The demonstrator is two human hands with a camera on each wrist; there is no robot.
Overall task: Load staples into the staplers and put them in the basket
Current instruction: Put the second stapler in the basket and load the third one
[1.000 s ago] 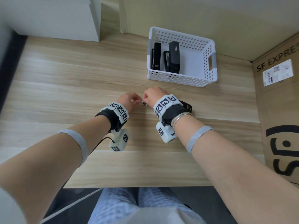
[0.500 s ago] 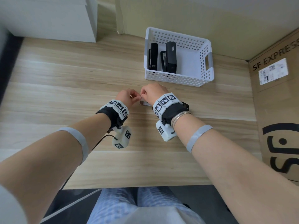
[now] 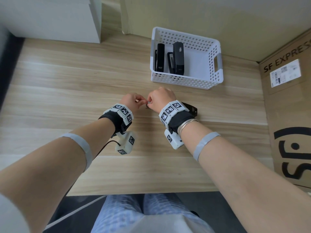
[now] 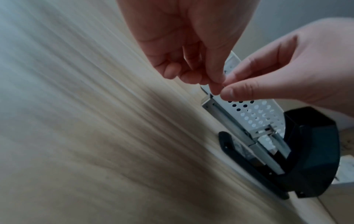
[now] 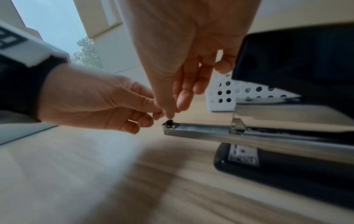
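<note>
A black stapler (image 5: 287, 168) lies on the table with its lid (image 5: 296, 60) swung up and its metal magazine (image 5: 201, 131) bare. In the head view it is mostly hidden under my right wrist; only its rear (image 3: 191, 109) and front tip (image 3: 147, 107) show. My left hand (image 3: 140, 102) and right hand (image 3: 149, 104) meet fingertip to fingertip just above the magazine's front end. Both pinch a thin sliver of staples (image 4: 223, 85), barely visible between the fingers. The white perforated basket (image 3: 185, 81) stands beyond my hands and holds two black staplers (image 3: 160, 58) (image 3: 178, 58).
A large cardboard box (image 3: 289, 115) stands along the right edge of the wooden table (image 3: 67, 91). A white cabinet (image 3: 55, 17) sits at the back left. The basket's right half (image 3: 200, 64) has nothing in it.
The two hands, slightly apart a second ago, have closed together so their fingertips touch over the magazine's front end. The stapler and basket have not moved.
</note>
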